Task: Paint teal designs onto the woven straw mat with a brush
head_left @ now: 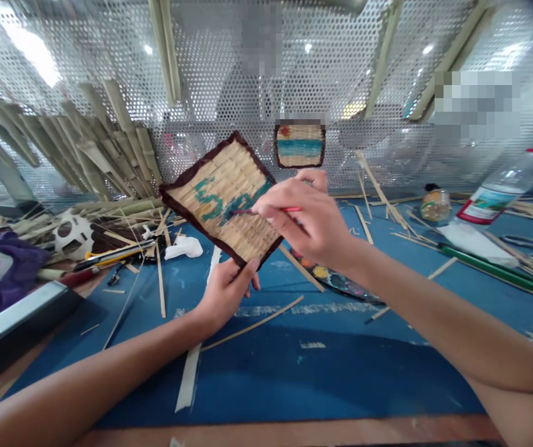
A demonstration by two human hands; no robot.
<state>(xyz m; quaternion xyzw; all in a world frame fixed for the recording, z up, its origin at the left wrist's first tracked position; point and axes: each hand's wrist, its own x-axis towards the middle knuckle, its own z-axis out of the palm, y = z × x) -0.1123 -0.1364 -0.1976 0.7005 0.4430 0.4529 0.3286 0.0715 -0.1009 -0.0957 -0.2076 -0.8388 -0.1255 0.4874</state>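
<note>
A woven bamboo panel [243, 171] with a dark brown border is held up, tilted, above the blue table. Teal paint marks run across its weave, an S-like shape at the left and a darker patch in the middle. My left hand [229, 288] grips the panel's lower corner, thumb on the front. In the fingers of my right hand [310, 214] is a thin red paintbrush [289, 209], its tip at the dark teal patch. Below my right wrist lies a paint palette [341, 282] with orange and yellow blobs, partly hidden by the forearm.
A second painted woven panel [300, 149] stands against the perforated metal screen. Bamboo pieces [103, 143] lean at the back left. At right are a plastic bottle [499, 192] and a green stick-like tool [490, 267]. Cutters [117, 253] and a purple cloth [5, 267] lie left.
</note>
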